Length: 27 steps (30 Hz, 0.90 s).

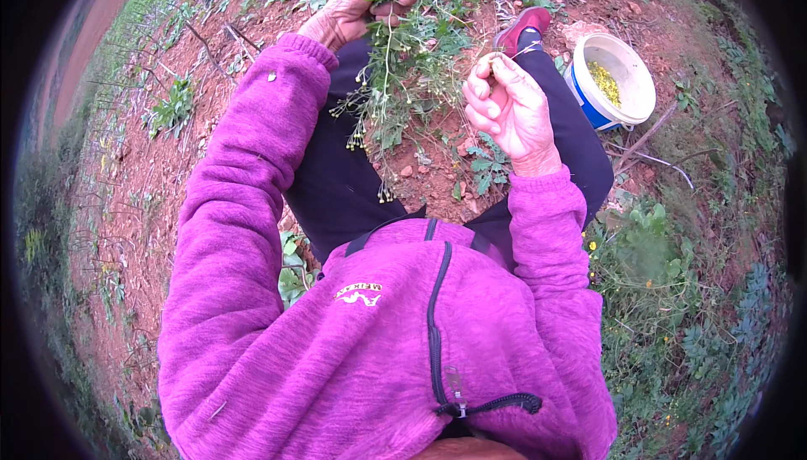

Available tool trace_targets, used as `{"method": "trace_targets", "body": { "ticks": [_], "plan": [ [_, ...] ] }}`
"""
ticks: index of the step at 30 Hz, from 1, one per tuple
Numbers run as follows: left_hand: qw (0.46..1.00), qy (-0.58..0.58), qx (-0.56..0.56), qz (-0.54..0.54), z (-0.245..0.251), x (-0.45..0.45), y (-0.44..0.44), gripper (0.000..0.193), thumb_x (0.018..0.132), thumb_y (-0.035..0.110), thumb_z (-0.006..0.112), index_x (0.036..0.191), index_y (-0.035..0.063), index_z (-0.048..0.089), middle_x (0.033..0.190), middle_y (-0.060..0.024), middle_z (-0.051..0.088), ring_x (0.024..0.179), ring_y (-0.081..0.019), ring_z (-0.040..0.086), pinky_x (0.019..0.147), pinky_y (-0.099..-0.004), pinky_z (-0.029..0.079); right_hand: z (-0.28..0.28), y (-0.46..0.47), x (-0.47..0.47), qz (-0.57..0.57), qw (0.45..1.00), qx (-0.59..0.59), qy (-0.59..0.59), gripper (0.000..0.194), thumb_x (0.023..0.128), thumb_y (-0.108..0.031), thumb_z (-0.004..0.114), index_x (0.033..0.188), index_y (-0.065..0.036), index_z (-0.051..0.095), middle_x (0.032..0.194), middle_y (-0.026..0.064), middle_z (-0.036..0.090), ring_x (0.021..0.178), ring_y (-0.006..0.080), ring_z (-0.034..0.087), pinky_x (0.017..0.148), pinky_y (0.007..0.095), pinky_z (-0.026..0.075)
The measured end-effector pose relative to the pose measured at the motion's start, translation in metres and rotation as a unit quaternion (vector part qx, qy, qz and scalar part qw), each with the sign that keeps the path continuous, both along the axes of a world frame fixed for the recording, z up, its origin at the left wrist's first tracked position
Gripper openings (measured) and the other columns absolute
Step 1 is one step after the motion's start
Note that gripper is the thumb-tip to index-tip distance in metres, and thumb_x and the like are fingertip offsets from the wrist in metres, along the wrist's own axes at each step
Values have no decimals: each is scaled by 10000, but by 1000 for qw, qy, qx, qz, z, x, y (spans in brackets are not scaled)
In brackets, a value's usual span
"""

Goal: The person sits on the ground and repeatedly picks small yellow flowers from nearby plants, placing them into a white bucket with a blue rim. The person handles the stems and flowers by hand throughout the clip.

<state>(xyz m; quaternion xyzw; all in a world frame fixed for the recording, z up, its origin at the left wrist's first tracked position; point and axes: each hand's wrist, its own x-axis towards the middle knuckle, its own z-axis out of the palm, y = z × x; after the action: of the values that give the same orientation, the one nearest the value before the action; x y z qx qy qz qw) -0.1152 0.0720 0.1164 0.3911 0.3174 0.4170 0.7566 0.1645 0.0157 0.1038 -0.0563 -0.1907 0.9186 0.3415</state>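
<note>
My left hand (372,9) grips a bunch of leafy green stems (388,75) that hangs down between my legs. Small yellowish flower buds (356,140) tip the drooping sprigs. To its right is my right hand (507,104), palm turned up, with thumb and forefinger pinched on a small plant piece (493,68); the fingers partly hide it. Beyond the right leg, a white plastic bucket (640,85) with a blue band leans over slightly. Loose yellow flower heads (604,84) lie inside it.
My legs in dark trousers (343,138) are spread on reddish soil (419,179) with stones and low weeds. A red shoe (533,17) shows near the bucket. Dry sticks (649,132) lie below the bucket, and dense greenery (662,309) grows on the right.
</note>
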Motion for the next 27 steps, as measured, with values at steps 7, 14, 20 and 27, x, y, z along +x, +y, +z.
{"method": "trace_targets", "body": {
  "ticks": [7,14,20,27],
  "plan": [
    [994,18,-24,-109,-7,49,-7,449,839,254,681,1178,-20,573,809,2,654,684,-48,591,538,-165,415,0,22,-35,49,998,-31,-29,222,977,-180,426,949,5,547,754,95,581,531,129,494,398,236,368],
    [995,47,-42,-77,-8,51,-8,153,869,164,645,898,14,651,768,-43,660,653,-90,616,603,-225,504,-14,21,-39,52,996,-50,-50,204,957,-180,440,918,-7,540,737,99,579,505,134,482,378,244,373],
    [984,174,-26,37,-10,71,-13,129,871,139,652,923,21,635,800,-32,652,673,-112,608,596,-236,496,-22,27,-36,78,991,-92,-51,219,960,-209,416,900,-44,547,733,66,564,480,114,454,383,244,371],
    [957,156,-32,242,-9,51,11,189,904,223,630,822,53,632,667,46,561,456,-34,375,410,-200,266,-29,39,-9,73,989,-113,-56,193,933,-173,452,842,-12,507,715,66,502,520,139,437,369,248,352]
  ]
}}
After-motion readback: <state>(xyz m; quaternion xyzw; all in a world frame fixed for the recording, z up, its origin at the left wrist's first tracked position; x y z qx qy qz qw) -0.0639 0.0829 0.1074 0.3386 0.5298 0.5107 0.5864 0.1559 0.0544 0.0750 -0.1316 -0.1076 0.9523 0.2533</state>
